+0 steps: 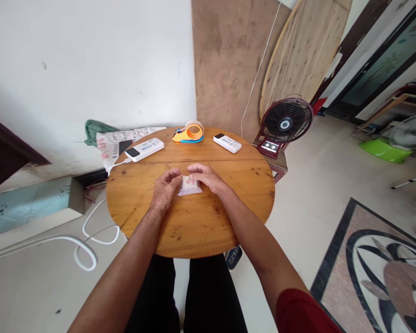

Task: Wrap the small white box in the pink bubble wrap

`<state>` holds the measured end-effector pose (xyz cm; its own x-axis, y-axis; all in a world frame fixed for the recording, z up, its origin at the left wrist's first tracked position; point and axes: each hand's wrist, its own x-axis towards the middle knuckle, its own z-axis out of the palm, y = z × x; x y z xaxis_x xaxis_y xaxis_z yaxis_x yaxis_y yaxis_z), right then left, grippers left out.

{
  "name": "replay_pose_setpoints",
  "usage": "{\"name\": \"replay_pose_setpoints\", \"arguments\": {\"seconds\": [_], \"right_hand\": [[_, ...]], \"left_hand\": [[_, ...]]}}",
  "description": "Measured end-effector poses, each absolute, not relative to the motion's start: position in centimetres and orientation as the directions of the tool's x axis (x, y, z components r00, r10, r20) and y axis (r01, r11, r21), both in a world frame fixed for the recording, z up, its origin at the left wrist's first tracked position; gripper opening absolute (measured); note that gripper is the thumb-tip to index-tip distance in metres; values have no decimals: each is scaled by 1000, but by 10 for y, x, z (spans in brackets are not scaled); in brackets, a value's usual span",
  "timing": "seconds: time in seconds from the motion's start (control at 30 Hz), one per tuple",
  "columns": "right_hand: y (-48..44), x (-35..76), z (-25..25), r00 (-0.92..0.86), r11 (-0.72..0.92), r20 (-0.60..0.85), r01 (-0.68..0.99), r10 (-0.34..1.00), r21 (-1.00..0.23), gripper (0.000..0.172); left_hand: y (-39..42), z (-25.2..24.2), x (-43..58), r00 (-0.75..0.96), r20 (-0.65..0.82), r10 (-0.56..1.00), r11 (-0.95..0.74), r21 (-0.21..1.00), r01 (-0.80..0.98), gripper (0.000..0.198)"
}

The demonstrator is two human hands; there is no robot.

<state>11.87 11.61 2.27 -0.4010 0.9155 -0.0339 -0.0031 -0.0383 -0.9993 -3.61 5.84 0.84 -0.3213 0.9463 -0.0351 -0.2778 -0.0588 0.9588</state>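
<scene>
A small clear plastic packet (190,187) with a white, red-printed face lies near the middle of the round wooden table (197,231). At its left edge is my left hand (166,188), fingers curled and thumb against the packet's upper left side. Over the upper right corner reaches my right hand (210,178), its thumb touching the packet and its fingers stretched out with a gap from the thumb. The fingertips partly cover the packet's top edge.
Along the table's far side are a white handheld device (145,149) with a cable, an orange tape dispenser (190,133) and a second white device (228,143). A dark red fan (286,122) stands on a stool to the right. A white cable (100,238) loops on the left.
</scene>
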Motion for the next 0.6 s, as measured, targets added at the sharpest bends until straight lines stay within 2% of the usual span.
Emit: {"name": "replay_pose_setpoints", "arguments": {"seconds": [0.2,0.33,0.5,0.6], "right_hand": [[116,116,22,-395,-49,-55,25,917,-998,33],[116,113,21,-384,-63,-63,12,921,-998,38],[115,113,22,-378,-72,-65,-4,923,-997,41],[114,114,23,-373,-79,-70,-8,925,-997,39]], "left_hand": [[58,9,-35,-311,-29,950,-60,960,-273,47],[55,9,-35,-274,10,962,-66,979,-194,43],[53,7,-36,-205,232,951,-223,973,66,26],[53,7,-37,-161,333,929,-300,933,197,23]]}}
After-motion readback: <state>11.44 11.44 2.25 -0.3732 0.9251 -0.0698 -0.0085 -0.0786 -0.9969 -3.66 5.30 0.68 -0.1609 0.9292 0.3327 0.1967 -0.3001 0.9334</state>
